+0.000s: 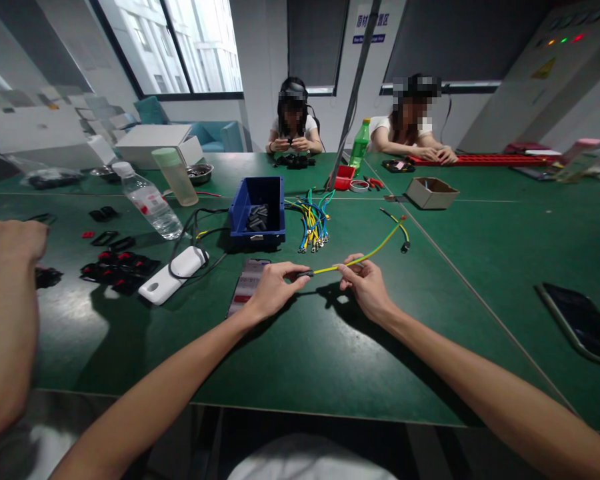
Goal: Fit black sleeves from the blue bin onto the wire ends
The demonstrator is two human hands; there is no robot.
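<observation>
Between my hands, just above the green table, stretches a yellow-green wire [380,248]. My left hand [279,285] pinches a short black sleeve [306,273] at the wire's near end. Fingers of my right hand [364,283] are closed around the wire a little further along, and its free end rises to the right. Beyond my hands lies a bundle of yellow, blue and green wires [314,223] with metal ring ends. To its left a blue bin [257,233] holds several small black sleeves [258,217]. Another short wire [405,235] with a black end lies right of my right hand.
A phone [247,287] lies beside my left hand, near a white power bank [174,275] with a black cable. A water bottle [153,203], a cardboard box [431,193] and a second phone [585,323] surround the work spot. A neighbour's arm [5,320] reaches in at left; two people sit opposite.
</observation>
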